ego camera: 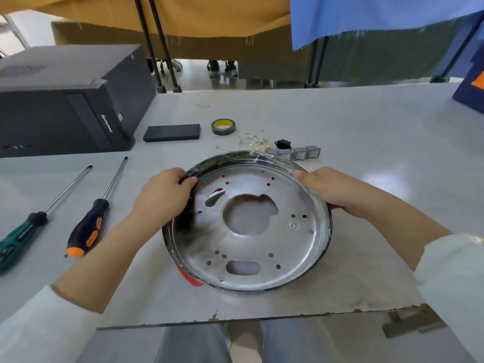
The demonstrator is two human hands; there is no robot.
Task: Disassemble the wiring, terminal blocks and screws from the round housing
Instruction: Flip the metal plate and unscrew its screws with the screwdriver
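Both hands are gripping the round housing [248,221] on the bench [366,132]: left hand [165,195] curling over the far-left rim, right hand [332,189] clasping the right rim. Beyond it are lying loose wires [251,142] and terminal blocks [298,153]. At left is standing a black computer tower [65,100] reading "lenovo".

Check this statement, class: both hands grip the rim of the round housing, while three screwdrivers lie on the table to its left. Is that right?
Not quite. The head view shows two screwdrivers, not three. The rest holds: the left hand and right hand grip the rim of the round housing.
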